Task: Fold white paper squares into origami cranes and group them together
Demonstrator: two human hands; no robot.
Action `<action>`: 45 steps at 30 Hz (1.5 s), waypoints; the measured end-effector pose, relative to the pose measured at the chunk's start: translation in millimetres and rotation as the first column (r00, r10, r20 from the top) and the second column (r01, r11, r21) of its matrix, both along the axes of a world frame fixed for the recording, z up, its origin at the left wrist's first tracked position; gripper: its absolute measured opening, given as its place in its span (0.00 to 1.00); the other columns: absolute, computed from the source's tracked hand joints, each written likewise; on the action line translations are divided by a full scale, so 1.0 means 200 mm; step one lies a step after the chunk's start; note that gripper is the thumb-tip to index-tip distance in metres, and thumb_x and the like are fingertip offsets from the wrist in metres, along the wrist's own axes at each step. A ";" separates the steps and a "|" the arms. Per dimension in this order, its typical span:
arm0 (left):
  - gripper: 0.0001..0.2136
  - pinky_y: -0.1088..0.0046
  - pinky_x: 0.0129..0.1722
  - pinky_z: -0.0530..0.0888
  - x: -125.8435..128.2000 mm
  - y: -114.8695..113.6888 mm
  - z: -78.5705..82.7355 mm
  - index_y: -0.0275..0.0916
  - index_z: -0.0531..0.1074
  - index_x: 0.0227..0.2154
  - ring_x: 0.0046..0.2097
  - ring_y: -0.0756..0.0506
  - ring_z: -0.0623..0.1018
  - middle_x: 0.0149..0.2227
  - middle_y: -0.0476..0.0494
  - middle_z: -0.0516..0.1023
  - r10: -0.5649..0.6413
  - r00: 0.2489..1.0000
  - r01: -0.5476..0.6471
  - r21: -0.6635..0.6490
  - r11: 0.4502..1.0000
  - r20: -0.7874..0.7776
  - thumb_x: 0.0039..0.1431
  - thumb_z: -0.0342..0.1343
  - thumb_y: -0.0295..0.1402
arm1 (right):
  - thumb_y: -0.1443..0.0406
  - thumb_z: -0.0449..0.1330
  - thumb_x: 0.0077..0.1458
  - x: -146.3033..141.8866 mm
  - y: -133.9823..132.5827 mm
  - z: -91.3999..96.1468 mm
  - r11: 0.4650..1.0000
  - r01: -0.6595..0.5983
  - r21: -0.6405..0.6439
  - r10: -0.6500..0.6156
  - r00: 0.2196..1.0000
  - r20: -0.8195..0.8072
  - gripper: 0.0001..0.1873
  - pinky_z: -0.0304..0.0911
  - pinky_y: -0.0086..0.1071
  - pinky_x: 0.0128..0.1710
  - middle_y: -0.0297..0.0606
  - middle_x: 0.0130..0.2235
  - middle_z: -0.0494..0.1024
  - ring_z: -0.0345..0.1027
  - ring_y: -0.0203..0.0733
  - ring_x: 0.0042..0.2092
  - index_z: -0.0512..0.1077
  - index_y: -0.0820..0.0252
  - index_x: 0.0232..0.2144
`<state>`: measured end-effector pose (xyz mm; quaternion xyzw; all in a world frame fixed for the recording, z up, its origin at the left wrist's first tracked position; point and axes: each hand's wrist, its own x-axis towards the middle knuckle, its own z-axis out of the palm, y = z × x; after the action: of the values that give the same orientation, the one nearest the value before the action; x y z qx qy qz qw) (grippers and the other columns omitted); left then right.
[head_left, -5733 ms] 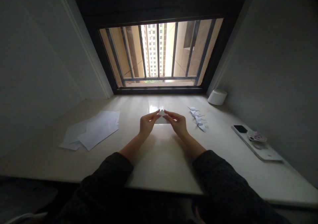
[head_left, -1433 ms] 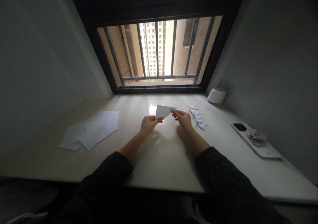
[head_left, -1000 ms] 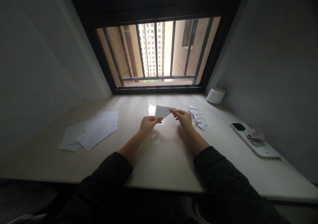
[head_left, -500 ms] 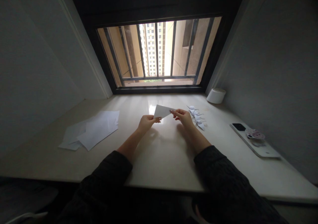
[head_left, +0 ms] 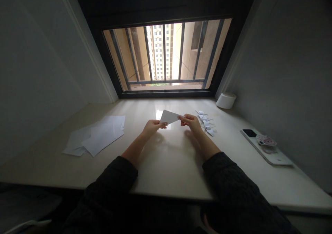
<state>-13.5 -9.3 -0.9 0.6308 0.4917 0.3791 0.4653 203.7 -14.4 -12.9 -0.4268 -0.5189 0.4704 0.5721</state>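
A small folded white paper triangle (head_left: pixel 168 117) is held up just above the pale desk (head_left: pixel 166 165), in the middle. My left hand (head_left: pixel 151 128) pinches its lower left corner. My right hand (head_left: pixel 191 122) pinches its right tip with closed fingers. Both forearms reach forward from dark sleeves. Just right of my right hand, several small folded white paper figures (head_left: pixel 206 123) lie in a loose row on the desk.
A loose pile of white paper sheets (head_left: pixel 95 137) lies at the left. A white round container (head_left: pixel 226 100) stands at the back right by the barred window (head_left: pixel 166 54). A phone with a sticker-covered case (head_left: pixel 264 145) rests at the right. Grey walls close both sides.
5.7 s ago both hands pressed the paper flat on the desk; it is now lifted off. In the last second the paper has tilted slightly, and the hands have barely moved.
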 end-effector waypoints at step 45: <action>0.12 0.72 0.28 0.60 -0.03 -0.02 0.01 0.45 0.78 0.23 0.29 0.45 0.73 0.24 0.46 0.77 0.259 0.842 -0.007 0.470 0.882 -0.473 0.49 0.58 0.47 | 0.49 0.64 0.41 -0.08 -0.02 -0.06 0.992 0.030 0.126 -0.087 0.877 0.472 0.19 0.58 0.31 0.28 0.34 0.25 0.77 0.68 0.40 0.28 0.79 0.57 0.30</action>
<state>-18.6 -12.9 1.8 0.7633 0.5414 0.3290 0.1267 187.6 -18.9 -24.5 -0.5110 -0.6568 0.3029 0.4644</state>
